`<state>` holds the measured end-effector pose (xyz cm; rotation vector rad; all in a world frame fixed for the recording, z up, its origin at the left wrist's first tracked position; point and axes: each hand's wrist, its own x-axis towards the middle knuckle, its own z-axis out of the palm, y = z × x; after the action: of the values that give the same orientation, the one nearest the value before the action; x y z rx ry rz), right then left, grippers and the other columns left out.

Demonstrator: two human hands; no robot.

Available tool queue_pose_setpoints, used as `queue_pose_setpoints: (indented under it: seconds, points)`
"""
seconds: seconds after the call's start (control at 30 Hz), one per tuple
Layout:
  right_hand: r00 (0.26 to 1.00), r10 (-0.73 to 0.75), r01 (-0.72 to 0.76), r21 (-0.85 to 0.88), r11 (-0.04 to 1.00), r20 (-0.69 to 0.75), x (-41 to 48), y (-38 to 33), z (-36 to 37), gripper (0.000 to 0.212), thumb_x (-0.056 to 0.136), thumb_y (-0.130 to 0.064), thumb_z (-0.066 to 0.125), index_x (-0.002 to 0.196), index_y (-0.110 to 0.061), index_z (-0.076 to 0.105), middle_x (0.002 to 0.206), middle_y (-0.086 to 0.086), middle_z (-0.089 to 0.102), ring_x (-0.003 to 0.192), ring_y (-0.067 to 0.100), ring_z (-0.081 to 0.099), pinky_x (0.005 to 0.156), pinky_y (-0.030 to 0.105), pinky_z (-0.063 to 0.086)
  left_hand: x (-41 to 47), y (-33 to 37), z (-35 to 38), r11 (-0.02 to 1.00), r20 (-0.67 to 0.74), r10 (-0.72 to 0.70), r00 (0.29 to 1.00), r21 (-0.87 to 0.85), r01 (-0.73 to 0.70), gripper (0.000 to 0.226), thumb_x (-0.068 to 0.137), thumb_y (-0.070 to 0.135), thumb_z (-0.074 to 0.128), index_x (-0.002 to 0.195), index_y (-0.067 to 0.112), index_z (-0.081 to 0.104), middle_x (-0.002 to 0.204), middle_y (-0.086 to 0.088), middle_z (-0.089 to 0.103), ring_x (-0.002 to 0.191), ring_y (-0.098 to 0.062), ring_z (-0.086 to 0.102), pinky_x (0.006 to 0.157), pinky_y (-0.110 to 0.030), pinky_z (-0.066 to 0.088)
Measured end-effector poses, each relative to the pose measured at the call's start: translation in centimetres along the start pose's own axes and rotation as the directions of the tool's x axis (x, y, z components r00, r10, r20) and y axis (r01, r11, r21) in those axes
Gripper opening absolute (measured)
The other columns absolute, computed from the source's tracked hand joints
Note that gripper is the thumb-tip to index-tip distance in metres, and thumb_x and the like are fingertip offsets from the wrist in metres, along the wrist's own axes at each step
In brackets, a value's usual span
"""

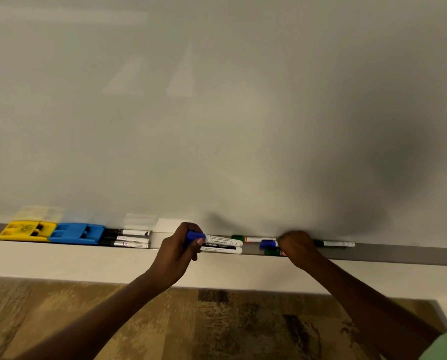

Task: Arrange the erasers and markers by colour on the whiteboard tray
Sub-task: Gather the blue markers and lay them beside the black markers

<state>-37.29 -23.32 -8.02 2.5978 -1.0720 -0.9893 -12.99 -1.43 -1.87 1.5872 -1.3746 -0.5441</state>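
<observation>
On the whiteboard tray (399, 252) a yellow eraser (26, 231) lies at the far left with a blue eraser (76, 233) touching its right side. Three black markers (128, 239) lie stacked beside the blue eraser. My left hand (180, 246) grips the capped end of two blue markers (221, 244) near the tray's middle. My right hand (296, 246) is closed over another blue marker (268, 244), with a green marker (271, 252) just below it. Two more green markers (253, 239) (334, 243) lie along the tray's back, on either side of my right hand.
The whiteboard (217, 113) rises directly behind the tray. Below the tray is a pale wall strip, then a wood-patterned floor (217, 328). The tray's right stretch past the last green marker holds nothing.
</observation>
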Motion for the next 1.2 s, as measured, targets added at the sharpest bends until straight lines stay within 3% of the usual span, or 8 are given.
queue_pose_setpoints:
  seconds: [0.1,0.23,0.3,0.43,0.67,0.9,1.0,1.2]
  points:
    - [0.988,-0.005,0.012,0.046,0.999,-0.157,-0.7,-0.1,-0.2,0.029,0.089,-0.022,0.062,0.116,-0.012,0.058,0.119,0.008,0.065,0.106,0.025,0.061,0.091,0.035,0.049,-0.2,-0.2,-0.1,1.0,0.009,-0.003,1.0,-0.003,0.003,0.004,0.094,0.034,0.052,0.098,0.034,0.05,0.075,0.011,0.065,0.062,-0.014,0.064,0.061,-0.019,0.049]
    - [0.947,-0.012,0.068,0.164,0.984,-0.32,-1.7,-0.8,-0.5,0.042,0.086,-0.023,0.066,0.125,-0.014,0.054,0.12,0.008,0.064,0.107,0.025,0.06,0.091,0.036,0.048,-0.4,-0.4,0.0,1.0,0.032,-0.009,0.999,-0.007,0.009,0.005,0.093,0.039,0.051,0.098,0.037,0.05,0.078,0.014,0.065,0.063,-0.015,0.064,0.061,-0.021,0.051]
    - [0.874,-0.019,0.173,0.274,0.946,-0.486,-2.3,-1.3,-0.9,0.043,0.083,-0.019,0.069,0.124,-0.012,0.058,0.114,0.011,0.067,0.101,0.028,0.063,0.089,0.037,0.049,-0.5,-0.5,0.2,1.0,0.042,-0.018,0.999,-0.011,0.018,0.005,0.094,0.037,0.052,0.098,0.038,0.05,0.079,0.012,0.065,0.063,-0.016,0.064,0.062,-0.024,0.052]
    - [0.684,0.029,0.429,0.433,0.793,-0.729,-4.3,-2.3,-2.6,0.029,0.074,-0.004,0.077,0.102,-0.004,0.07,0.084,0.014,0.072,0.07,0.03,0.067,0.063,0.036,0.052,-0.6,-0.3,0.4,0.999,0.044,-0.028,0.999,-0.032,0.03,0.008,0.094,0.033,0.054,0.098,0.04,0.05,0.078,0.011,0.065,0.062,-0.015,0.064,0.062,-0.024,0.051]
    - [0.742,0.065,0.598,0.702,0.387,-0.667,-6.3,-5.0,-6.3,0.031,0.089,-0.001,0.059,0.119,-0.008,0.063,0.098,0.002,0.054,0.084,0.01,0.052,0.072,0.006,0.038,-1.4,0.5,1.1,0.996,0.051,-0.045,0.998,-0.076,0.049,0.009,0.093,0.036,0.051,0.099,0.029,0.051,0.079,0.013,0.066,0.065,-0.013,0.065,0.063,-0.02,0.051]
    - [0.83,-0.088,0.557,0.809,0.185,-0.551,-7.5,-7.0,-8.9,0.031,0.093,-0.008,0.057,0.122,-0.015,0.062,0.102,0.005,0.06,0.096,0.019,0.058,0.079,0.027,0.048,-2.3,1.0,1.4,0.991,0.053,-0.067,0.996,-0.114,0.072,0.003,0.096,0.026,0.053,0.099,0.025,0.052,0.076,0.006,0.066,0.063,-0.015,0.065,0.064,-0.017,0.048]
    - [0.839,-0.155,0.542,0.824,0.164,-0.521,-7.6,-7.3,-9.7,0.027,0.092,-0.011,0.058,0.118,-0.017,0.065,0.096,-0.003,0.06,0.094,0.016,0.059,0.08,0.033,0.049,-2.6,1.0,1.2,0.99,0.058,-0.078,0.995,-0.113,0.084,0.002,0.097,0.025,0.053,0.099,0.023,0.053,0.075,0.005,0.066,0.063,-0.014,0.065,0.064,-0.018,0.048]
    - [0.855,-0.211,0.499,0.863,0.081,-0.474,-7.7,-8.3,-10.5,0.03,0.092,-0.014,0.059,0.122,-0.018,0.063,0.106,0.006,0.071,0.093,0.019,0.068,0.081,0.037,0.055,-2.8,0.8,1.2,0.971,-0.034,-0.157,0.987,-0.187,0.148,0.013,0.096,0.034,0.05,0.098,0.021,0.053,0.073,-0.001,0.067,0.059,-0.016,0.064,0.061,-0.023,0.049]
